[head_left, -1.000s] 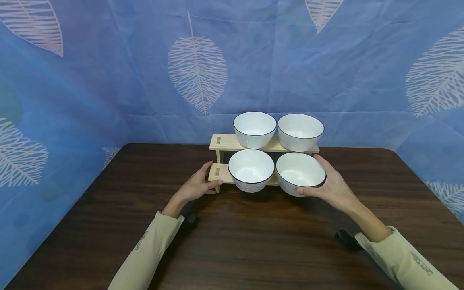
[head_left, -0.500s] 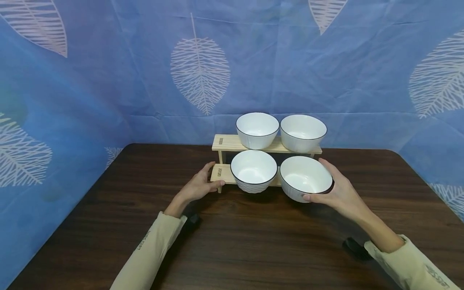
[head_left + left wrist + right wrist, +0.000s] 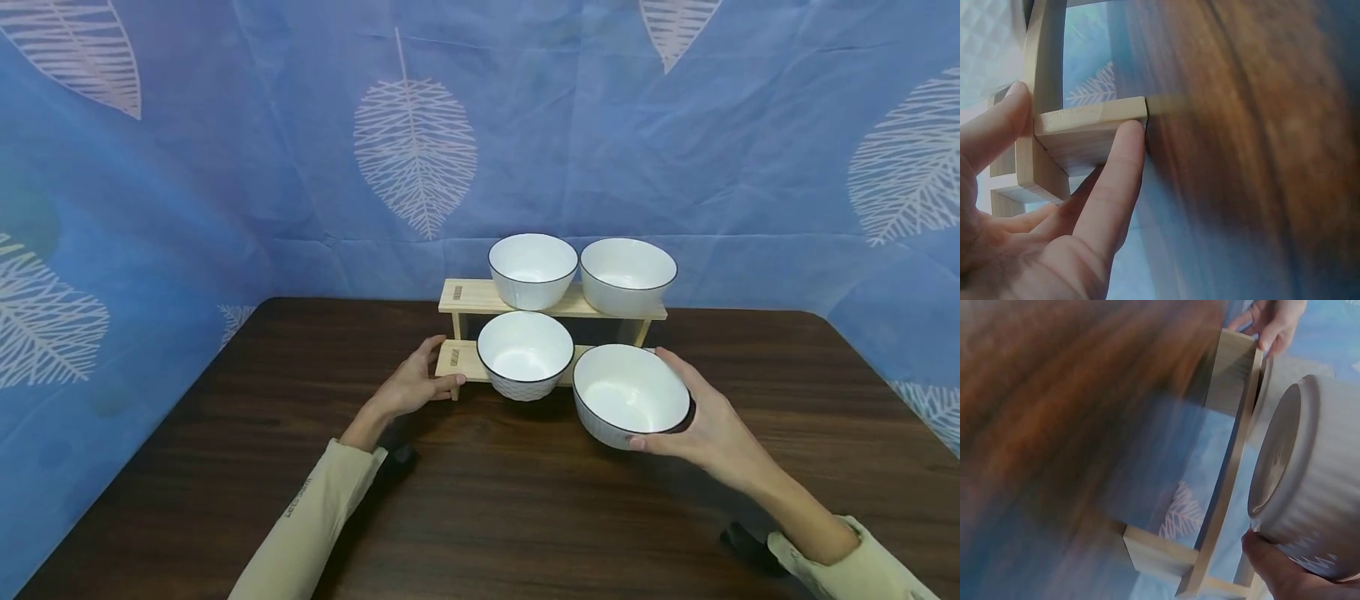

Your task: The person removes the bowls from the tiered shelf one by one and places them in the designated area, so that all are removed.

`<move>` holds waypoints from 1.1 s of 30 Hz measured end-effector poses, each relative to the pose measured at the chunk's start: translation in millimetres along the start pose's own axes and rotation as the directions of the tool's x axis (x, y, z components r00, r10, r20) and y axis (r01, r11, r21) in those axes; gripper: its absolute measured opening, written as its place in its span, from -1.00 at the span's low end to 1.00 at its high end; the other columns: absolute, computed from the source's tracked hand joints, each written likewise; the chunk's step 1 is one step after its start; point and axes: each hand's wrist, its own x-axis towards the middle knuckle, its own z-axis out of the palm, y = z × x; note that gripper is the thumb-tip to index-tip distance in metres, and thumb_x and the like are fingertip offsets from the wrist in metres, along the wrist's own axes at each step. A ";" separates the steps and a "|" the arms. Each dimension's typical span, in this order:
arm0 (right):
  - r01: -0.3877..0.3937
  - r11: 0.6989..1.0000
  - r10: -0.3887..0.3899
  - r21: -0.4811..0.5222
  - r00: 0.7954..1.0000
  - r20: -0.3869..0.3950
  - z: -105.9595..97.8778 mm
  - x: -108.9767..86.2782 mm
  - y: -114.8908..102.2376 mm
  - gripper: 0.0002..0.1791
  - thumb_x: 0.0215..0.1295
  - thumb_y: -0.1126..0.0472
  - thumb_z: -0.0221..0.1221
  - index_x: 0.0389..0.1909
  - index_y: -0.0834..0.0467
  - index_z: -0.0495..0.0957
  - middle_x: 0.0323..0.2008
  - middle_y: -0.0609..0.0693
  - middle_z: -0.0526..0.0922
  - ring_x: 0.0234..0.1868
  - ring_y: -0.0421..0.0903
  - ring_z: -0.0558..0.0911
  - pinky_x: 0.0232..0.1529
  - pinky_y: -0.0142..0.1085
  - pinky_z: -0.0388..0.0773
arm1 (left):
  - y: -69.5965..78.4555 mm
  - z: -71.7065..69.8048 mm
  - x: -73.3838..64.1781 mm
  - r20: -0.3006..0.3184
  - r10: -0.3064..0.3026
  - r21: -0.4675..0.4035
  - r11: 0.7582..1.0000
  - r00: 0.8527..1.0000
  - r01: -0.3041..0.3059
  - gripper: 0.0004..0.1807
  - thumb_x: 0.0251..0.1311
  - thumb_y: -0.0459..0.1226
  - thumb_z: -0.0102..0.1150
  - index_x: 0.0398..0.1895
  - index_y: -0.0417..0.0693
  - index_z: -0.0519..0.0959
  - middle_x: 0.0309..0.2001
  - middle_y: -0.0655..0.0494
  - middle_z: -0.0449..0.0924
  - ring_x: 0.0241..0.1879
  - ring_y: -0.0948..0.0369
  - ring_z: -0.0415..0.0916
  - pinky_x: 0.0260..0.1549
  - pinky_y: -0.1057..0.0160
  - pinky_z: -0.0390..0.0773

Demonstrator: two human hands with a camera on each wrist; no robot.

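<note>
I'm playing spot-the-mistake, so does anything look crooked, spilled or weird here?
Nothing looks spilled or broken. Just one white bowl breaks the pattern: the right hand holds it off the wooden rack, while the other three bowls stand upright on the shelves.

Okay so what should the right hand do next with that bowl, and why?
Probably draw the held bowl farther from the front shelf: the right hand holds its base off the wood, but the neighbouring bowl looks close beside it, while the left hand grips that shelf's end.
</note>
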 end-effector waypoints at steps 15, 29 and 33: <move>0.080 0.997 -0.081 0.013 0.996 0.029 8.3 -9.9 -13.5 0.30 -0.17 0.20 0.63 0.58 0.26 0.04 0.38 0.34 0.30 0.18 0.30 0.47 -0.10 -0.24 0.54 | -0.2 -0.5 -0.1 0.014 -0.007 -0.012 1.000 1.000 0.007 -0.07 0.37 -0.42 0.24 0.60 -0.27 -0.16 0.48 -0.40 0.07 0.13 -0.16 0.55 -0.04 0.00 0.63; 0.140 0.989 -0.143 0.049 0.987 0.070 23.5 -18.5 -17.9 0.33 -0.29 0.21 0.67 0.55 0.29 0.10 0.29 0.31 0.43 0.13 0.25 0.53 -0.09 -0.28 0.55 | 5.1 -1.9 1.5 0.021 -0.013 -0.017 1.000 1.000 0.013 -0.08 0.38 -0.44 0.22 0.60 -0.27 -0.16 0.49 -0.42 0.04 0.12 -0.18 0.55 -0.06 0.01 0.64; 0.154 0.987 -0.159 0.055 0.983 0.095 28.4 -18.3 -20.3 0.33 -0.29 0.19 0.68 0.53 0.34 0.10 0.27 0.32 0.45 0.12 0.25 0.54 -0.08 -0.25 0.57 | 4.8 -1.8 0.5 0.019 -0.012 -0.016 1.000 1.000 0.013 -0.08 0.38 -0.44 0.22 0.60 -0.27 -0.15 0.48 -0.41 0.06 0.13 -0.18 0.55 -0.06 0.00 0.64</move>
